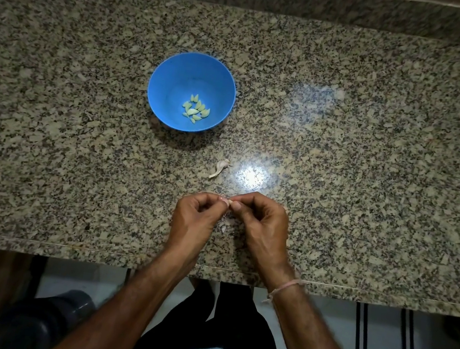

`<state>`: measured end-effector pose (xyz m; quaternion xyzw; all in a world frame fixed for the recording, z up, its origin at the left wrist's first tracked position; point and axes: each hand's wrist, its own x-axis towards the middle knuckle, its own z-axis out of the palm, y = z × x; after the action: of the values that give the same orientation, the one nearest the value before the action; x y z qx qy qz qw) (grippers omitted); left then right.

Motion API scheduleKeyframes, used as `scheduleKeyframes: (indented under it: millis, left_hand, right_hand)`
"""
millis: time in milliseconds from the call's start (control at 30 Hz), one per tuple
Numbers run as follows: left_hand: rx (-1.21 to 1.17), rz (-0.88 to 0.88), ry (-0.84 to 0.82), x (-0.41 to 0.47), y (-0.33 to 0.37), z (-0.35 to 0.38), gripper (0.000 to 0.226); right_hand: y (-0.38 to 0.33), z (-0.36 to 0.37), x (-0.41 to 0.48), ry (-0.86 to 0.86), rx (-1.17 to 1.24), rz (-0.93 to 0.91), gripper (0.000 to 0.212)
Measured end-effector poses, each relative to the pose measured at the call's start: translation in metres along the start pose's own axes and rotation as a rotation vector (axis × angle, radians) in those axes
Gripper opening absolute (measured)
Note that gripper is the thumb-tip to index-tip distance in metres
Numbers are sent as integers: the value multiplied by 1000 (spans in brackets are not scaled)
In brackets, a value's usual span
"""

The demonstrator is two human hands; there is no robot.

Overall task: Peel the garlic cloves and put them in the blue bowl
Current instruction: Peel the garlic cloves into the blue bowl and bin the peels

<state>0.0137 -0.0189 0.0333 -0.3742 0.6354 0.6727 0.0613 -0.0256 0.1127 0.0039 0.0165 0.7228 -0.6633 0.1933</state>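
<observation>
1. On my feed, both hands meet low over the near part of the granite counter [377, 169]. The left hand [193, 220] and right hand [262, 226] are fingertip to fingertip.
2. The garlic clove [228, 202] is caught right between them. The left fingers [219, 200] curl onto one end, and the right thumb and forefinger pinch the other. Only a pale sliver of it shows.
3. Both hands are closed tight on that one clove, with the other fingers tucked in.
4. Directly under the hands, a few papery skin scraps [226, 224] lie on the counter.
5. Just beyond the fingertips, and apart from them, a whitish garlic piece [220, 168] with a curled tail lies beside a bright glare spot.
6. Further back and to the left, well apart from the hands, the blue bowl [162, 82] stands upright. Peeled cloves [196, 110] are clustered in its bottom.
7. A pink thread band [284, 288] circles the right wrist.
</observation>
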Motion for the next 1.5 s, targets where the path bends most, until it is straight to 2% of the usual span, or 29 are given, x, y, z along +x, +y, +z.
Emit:
scheduleKeyframes:
  millis: [167, 367, 467, 600, 767, 967, 1167, 1367, 1500]
  left_hand:
    - [86, 31, 29, 3, 0, 3, 13]
    - [241, 110, 62, 5, -3, 0, 16]
    - [208, 75, 54, 4, -1, -1, 16]
    - [162, 36, 22, 4, 4, -2, 14]
    - [172, 66, 11, 5, 2, 0, 15]
    - [237, 125, 31, 10, -3, -1, 18]
    - [197, 128, 77, 10, -5, -4, 7]
    - [134, 126, -10, 9, 3, -5, 8]
    - [180, 146, 7, 10, 3, -6, 6]
  right_hand:
    - [2, 12, -6, 76, 199, 144, 7]
    - [0, 9, -3, 67, 367, 297, 17]
    - [-1, 4, 0, 16, 305, 243, 10]
    - [-2, -1, 2, -71, 155, 119, 11]
    - [-2, 2, 5, -26, 125, 135, 8]
    - [0, 6, 1, 53, 464, 310, 16]
    - [-6, -3, 4, 48, 287, 204, 14]
    - [-3, -3, 5, 17, 134, 83, 12]
    - [-3, -2, 4, 27, 41, 35, 11]
